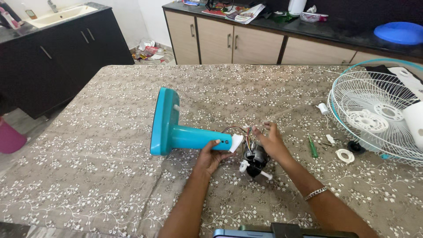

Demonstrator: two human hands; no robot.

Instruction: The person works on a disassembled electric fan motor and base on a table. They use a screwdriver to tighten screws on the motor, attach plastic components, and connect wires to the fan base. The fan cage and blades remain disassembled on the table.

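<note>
A teal fan stand point(176, 128) lies on its side on the patterned tablecloth point(88, 145), its round base turned up at the left. My left hand point(210, 158) grips the neck of the stand near its right end. Coloured wires point(246, 134) run from that end to a dark fan motor point(255, 159) with white fittings. My right hand point(272, 142) rests on top of the motor, fingers closed around it and the wires. A bracelet sits on my right wrist.
A white wire fan guard point(374, 114) with a teal rim lies at the right. Near it are a green screwdriver point(312, 147), a white ring point(344, 155) and small white parts. Cabinets and a cluttered counter stand behind; a sink unit at far left.
</note>
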